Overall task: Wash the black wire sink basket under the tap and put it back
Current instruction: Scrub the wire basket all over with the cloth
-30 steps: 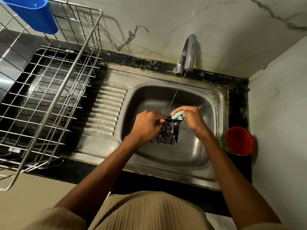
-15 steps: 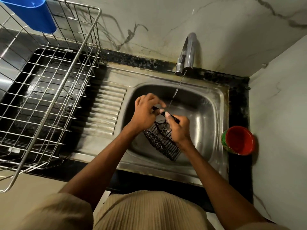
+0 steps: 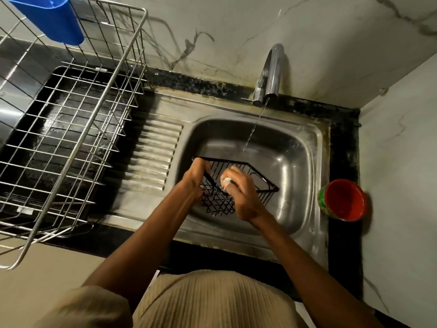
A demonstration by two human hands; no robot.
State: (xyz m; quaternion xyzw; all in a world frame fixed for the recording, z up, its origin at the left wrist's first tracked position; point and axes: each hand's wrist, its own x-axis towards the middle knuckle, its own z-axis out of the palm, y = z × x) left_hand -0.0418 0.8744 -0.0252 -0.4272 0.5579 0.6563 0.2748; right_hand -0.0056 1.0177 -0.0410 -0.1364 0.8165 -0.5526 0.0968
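Left hand [image 3: 195, 179] has its fingers curled around the near-left rim of the black wire basket [image 3: 257, 179] and holds it tilted over the sink bowl [image 3: 293, 166]. Right hand [image 3: 238, 194] sits just beside the left, inside the basket's open top, fingers bent and pinching a pale green scrub pad [image 3: 226, 182] against the wires. How tight the pinch is, can't tell; the fingertips are partly hidden by the pad.

Basket is between both hands, above the bowl floor, its far corner pointing away from the right hand. Tap [image 3: 269, 74] is beyond the hands with a thin water stream [image 3: 254, 127] landing just past the basket's far rim, not on the hands.

Red cup [image 3: 343, 200] stands on the counter, well apart to the right of the right hand. Steel dish rack [image 3: 71, 129] is to the left of the left hand, with a blue holder [image 3: 50, 17] on its far edge.
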